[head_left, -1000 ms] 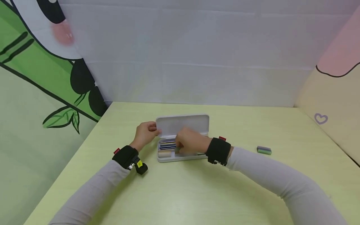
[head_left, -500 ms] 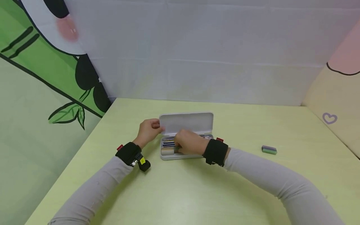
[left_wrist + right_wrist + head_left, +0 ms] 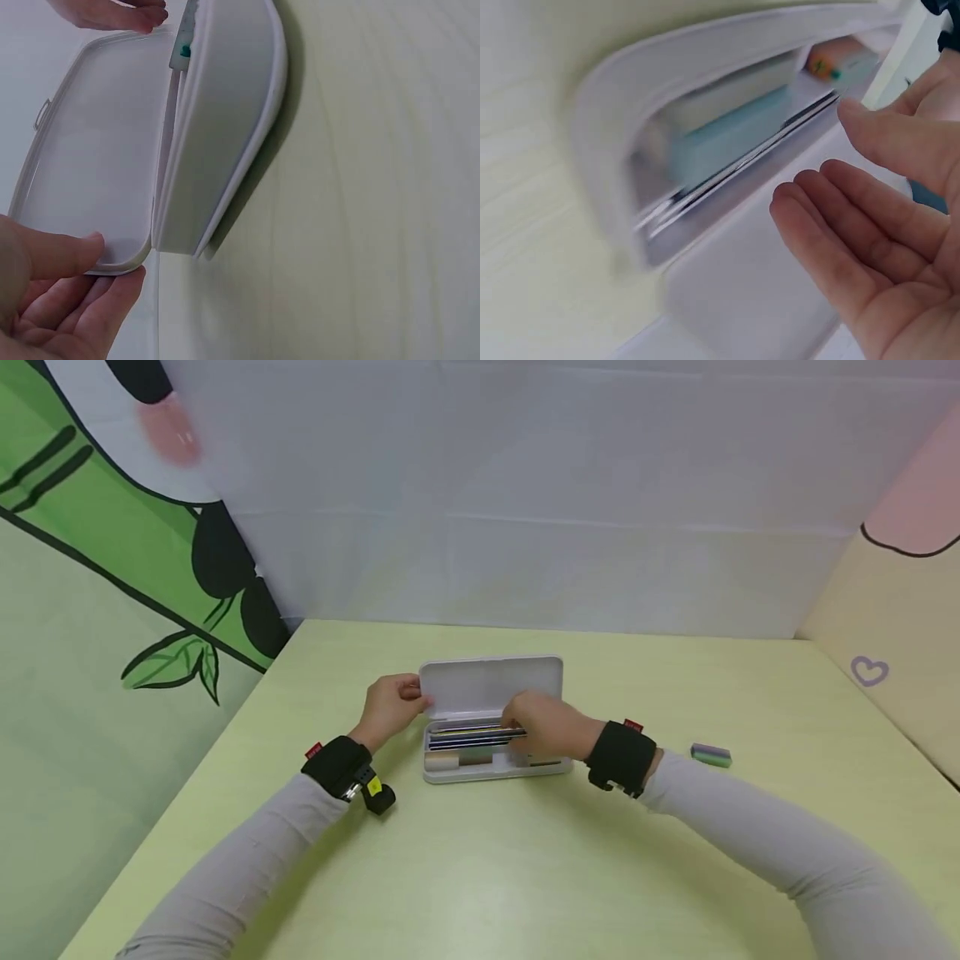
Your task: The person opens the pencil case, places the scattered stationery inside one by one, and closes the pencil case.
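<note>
A white pencil case (image 3: 467, 777) lies on the table with its lid (image 3: 480, 685) raised. My left hand (image 3: 386, 706) holds the lid's left corner, the thumb inside and the fingers behind, as the left wrist view shows. Several slim pencils (image 3: 465, 740) lie lengthwise in the case. In front of them sit a tan block (image 3: 442, 762) and a grey-green block (image 3: 476, 759). My right hand (image 3: 885, 240) is over the case's right half. Its fingers are loosely bent with nothing between them in the right wrist view, where a small orange-and-green block (image 3: 840, 58) shows in a compartment.
A small purple-and-green block (image 3: 711, 755) lies on the table (image 3: 480, 868) to the right, beyond the right forearm. A pale cloth wall (image 3: 525, 493) stands at the table's back edge, with printed panels on both sides.
My right hand has moved right within the case, uncovering more of the pencils and the grey-green block. The left hand stays at the lid's corner. The view has shifted slightly.
</note>
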Demonstrator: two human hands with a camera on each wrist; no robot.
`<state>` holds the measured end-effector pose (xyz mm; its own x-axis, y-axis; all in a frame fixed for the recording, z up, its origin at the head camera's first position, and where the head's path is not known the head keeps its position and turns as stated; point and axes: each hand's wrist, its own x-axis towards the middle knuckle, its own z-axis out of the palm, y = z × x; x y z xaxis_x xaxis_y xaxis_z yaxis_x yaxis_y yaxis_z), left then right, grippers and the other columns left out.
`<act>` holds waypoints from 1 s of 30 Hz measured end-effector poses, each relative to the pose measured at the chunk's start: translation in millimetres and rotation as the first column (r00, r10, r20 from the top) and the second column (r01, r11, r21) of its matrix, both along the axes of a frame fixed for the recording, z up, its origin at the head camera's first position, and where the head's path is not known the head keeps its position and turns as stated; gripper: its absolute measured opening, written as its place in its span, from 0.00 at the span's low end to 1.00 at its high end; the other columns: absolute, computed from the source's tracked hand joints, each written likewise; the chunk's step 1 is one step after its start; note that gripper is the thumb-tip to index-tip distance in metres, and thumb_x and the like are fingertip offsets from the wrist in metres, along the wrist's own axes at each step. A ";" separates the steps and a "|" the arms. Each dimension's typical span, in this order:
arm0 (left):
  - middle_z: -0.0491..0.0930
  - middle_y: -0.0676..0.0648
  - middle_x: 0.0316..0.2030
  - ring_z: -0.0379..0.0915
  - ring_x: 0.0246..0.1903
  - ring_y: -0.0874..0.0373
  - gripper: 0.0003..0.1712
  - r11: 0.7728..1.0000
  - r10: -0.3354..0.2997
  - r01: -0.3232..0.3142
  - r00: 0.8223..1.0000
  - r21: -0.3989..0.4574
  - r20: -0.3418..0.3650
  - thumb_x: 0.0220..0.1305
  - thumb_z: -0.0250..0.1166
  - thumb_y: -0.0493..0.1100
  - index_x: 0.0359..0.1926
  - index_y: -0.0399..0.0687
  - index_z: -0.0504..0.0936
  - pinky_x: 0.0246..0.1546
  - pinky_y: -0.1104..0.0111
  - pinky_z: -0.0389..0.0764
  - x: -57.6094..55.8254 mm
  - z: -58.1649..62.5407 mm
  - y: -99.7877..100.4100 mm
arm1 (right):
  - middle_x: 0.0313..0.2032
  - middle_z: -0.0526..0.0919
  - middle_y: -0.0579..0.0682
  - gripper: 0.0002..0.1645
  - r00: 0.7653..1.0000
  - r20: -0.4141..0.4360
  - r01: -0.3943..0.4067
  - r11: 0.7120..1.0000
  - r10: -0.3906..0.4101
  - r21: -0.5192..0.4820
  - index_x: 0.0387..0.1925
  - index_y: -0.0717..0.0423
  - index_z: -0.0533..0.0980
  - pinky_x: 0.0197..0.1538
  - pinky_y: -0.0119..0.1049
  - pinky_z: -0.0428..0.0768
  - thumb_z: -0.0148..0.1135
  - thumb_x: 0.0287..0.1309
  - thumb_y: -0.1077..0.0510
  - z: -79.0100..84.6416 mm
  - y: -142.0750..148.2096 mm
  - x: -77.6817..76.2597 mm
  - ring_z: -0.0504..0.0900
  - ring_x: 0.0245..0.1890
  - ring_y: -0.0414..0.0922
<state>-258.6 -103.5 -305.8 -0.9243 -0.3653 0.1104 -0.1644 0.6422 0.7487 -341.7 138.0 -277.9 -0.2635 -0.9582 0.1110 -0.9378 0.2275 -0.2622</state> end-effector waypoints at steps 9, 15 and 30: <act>0.83 0.33 0.47 0.82 0.48 0.43 0.20 0.999 -0.047 0.047 0.999 0.004 -0.009 0.61 0.65 0.37 0.54 0.33 0.79 0.41 0.65 0.84 1.7 -2.9 -2.5 | 0.23 0.81 0.47 0.07 0.987 -0.050 0.148 0.988 -0.150 -0.034 0.30 0.62 0.83 0.32 0.30 0.72 0.73 0.46 0.65 -4.9 76.1 -28.6 0.70 0.24 0.39; 0.83 0.32 0.46 0.82 0.48 0.42 0.21 0.998 -0.062 0.062 0.998 -0.006 -0.019 0.62 0.65 0.36 0.55 0.32 0.78 0.41 0.64 0.84 7.0 -4.6 -5.5 | 0.20 0.71 0.45 0.07 0.970 -0.054 0.237 0.971 -0.239 -0.031 0.25 0.59 0.79 0.31 0.31 0.66 0.72 0.45 0.66 -9.3 121.8 -38.6 0.65 0.24 0.39; 0.83 0.31 0.47 0.82 0.49 0.41 0.22 0.999 -0.053 0.053 0.999 0.004 0.005 0.62 0.64 0.36 0.56 0.31 0.77 0.40 0.67 0.84 5.7 -2.9 -5.4 | 0.28 0.86 0.51 0.11 0.918 -0.034 0.396 0.917 -0.395 0.034 0.33 0.63 0.84 0.34 0.34 0.78 0.74 0.44 0.62 -25.0 207.8 -59.3 0.79 0.28 0.42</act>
<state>-253.0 -108.9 -308.7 -0.9430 -0.3162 0.1038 -0.1343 0.6470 0.7506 -401.0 345.8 -302.9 -0.6198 -0.7799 0.0873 -0.7752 0.5912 -0.2226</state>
